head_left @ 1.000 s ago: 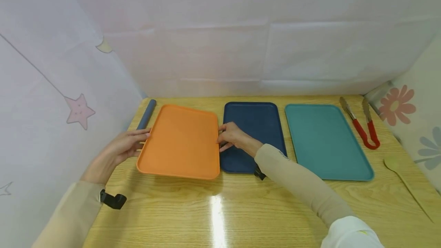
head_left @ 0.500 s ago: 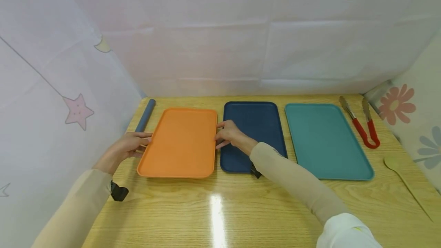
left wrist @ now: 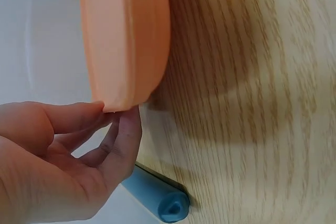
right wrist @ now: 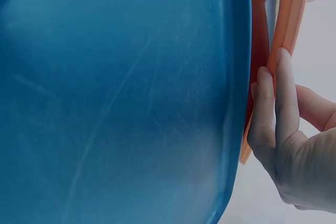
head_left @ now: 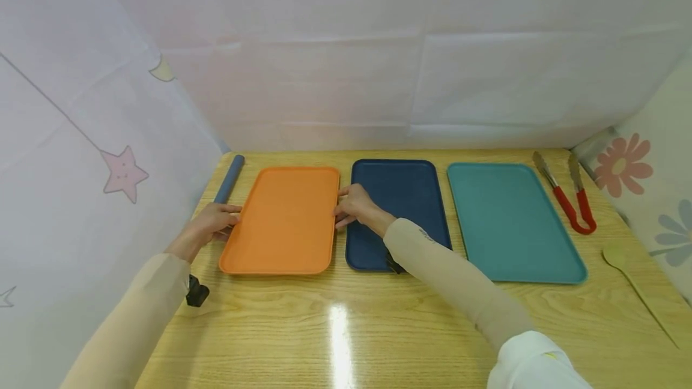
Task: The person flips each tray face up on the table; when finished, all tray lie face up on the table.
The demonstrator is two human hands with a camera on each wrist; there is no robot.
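Both hands hold the orange tray (head_left: pixel 283 221) by its two long sides, at the left of the table. My left hand (head_left: pixel 213 220) pinches the left rim, its thumb on top and fingers underneath, as the left wrist view shows. On the opposite side, my right hand (head_left: pixel 357 204) grips the right rim, with fingertips against the outer edge. That hand reaches across the navy tray (head_left: pixel 400 185), whose near side is partly covered by the forearm. In the left wrist view the tray's side (left wrist: pixel 149 35) stands close over the wood, casting a shadow.
A blue-grey rod (head_left: pixel 229 179) lies beside the left hand, near the table's left edge. To the right are a teal tray (head_left: pixel 513 221), red-handled tongs (head_left: pixel 578 203) and a long-handled spoon (head_left: pixel 635 287). Cloth walls (head_left: pixel 335 77) enclose the table at the back and sides.
The orange tray has gone from tilted to nearly level and its right side has shifted left, away from the navy tray. Both hands moved with it, still holding its rims.
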